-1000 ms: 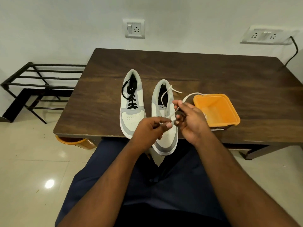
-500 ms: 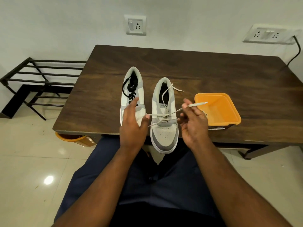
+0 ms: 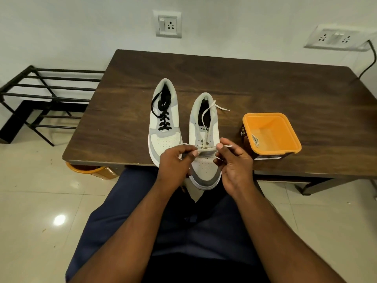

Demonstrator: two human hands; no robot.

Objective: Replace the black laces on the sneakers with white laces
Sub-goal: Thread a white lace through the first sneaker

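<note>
Both hands pinch the white lace (image 3: pixel 206 149) across the right sneaker (image 3: pixel 205 152) at the desk (image 3: pixel 265 88) edge: left hand (image 3: pixel 175 162), right hand (image 3: pixel 234 158). The lace looks limp and light, best held near its stiff tip for threading.

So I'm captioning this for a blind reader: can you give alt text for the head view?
Both hands, left hand and right hand, pinch a white lace across the right sneaker on a wooden table. The left sneaker has black laces; an orange container sits to the right.
</note>
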